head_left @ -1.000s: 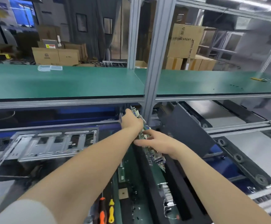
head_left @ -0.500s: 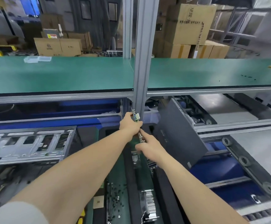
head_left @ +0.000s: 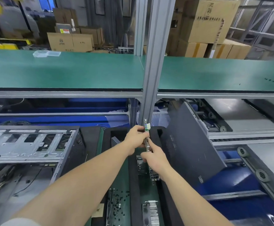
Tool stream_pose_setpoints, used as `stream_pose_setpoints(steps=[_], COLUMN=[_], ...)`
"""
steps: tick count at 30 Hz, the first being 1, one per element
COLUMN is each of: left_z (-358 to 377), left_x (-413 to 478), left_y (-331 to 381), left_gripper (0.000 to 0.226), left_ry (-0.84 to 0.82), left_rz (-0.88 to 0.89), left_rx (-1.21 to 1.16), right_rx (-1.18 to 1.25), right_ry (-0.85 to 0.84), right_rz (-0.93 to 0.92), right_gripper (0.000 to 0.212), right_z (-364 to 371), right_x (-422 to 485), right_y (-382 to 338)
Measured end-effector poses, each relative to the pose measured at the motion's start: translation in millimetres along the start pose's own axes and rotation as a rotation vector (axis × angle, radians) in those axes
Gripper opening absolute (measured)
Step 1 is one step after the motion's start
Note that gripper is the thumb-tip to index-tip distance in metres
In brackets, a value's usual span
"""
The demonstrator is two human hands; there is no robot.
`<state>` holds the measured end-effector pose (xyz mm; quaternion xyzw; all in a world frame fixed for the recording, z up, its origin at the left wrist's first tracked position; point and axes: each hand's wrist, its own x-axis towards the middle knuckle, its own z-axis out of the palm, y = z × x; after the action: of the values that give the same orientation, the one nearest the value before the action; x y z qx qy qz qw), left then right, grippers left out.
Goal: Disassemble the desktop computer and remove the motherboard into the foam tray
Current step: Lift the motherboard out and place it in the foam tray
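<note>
Your left hand (head_left: 135, 138) and right hand (head_left: 154, 158) pinch the freed motherboard (head_left: 147, 145) edge-on over the foam tray (head_left: 133, 185); seating remains.

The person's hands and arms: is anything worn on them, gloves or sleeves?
Both are bare: no gloves, watch or rings show on the left hand or the right hand. The forearms are uncovered; a pale grey sleeve shows only at the left upper arm.
</note>
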<state>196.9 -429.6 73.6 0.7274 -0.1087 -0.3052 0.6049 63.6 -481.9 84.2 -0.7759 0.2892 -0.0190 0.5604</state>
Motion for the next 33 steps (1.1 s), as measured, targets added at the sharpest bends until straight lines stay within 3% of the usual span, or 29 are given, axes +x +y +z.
stream_pose_setpoints(steps=[9, 16, 18, 20, 24, 28, 33], left_z=[-8, -8, -10, -13, -5, 7, 11], left_x=[0, -2, 5, 17, 35, 43, 34], left_y=[-26, -35, -45, -58, -82, -106, -126], left_gripper=[0.025, 0.031, 0.033, 0.036, 0.049, 0.066, 0.053], left_ry=[-0.049, -0.195, -0.125, -0.064, -0.160, -0.242, -0.257], left_rz=[-0.037, -0.017, 0.035, 0.098, 0.099, 0.157, 0.279], left_rx=[-0.139, -0.141, 0.041, 0.408, 1.101, 1.401, 1.617], right_rx=[-0.016, 0.098, 0.095, 0.094, 0.113, 0.151, 0.173], right_ry=[-0.026, -0.008, -0.010, -0.016, -0.039, -0.042, -0.017], right_rz=[-0.008, 0.037, 0.049, 0.071, 0.069, 0.080, 0.079], right_gripper=[0.088, 0.093, 0.095, 0.099, 0.098, 0.097, 0.096], right_z=[16, 1, -4, -8, -15, -24, -31], right_x=[11, 12, 11, 12, 17, 18, 19], right_y=[22, 31, 33, 35, 39, 41, 43])
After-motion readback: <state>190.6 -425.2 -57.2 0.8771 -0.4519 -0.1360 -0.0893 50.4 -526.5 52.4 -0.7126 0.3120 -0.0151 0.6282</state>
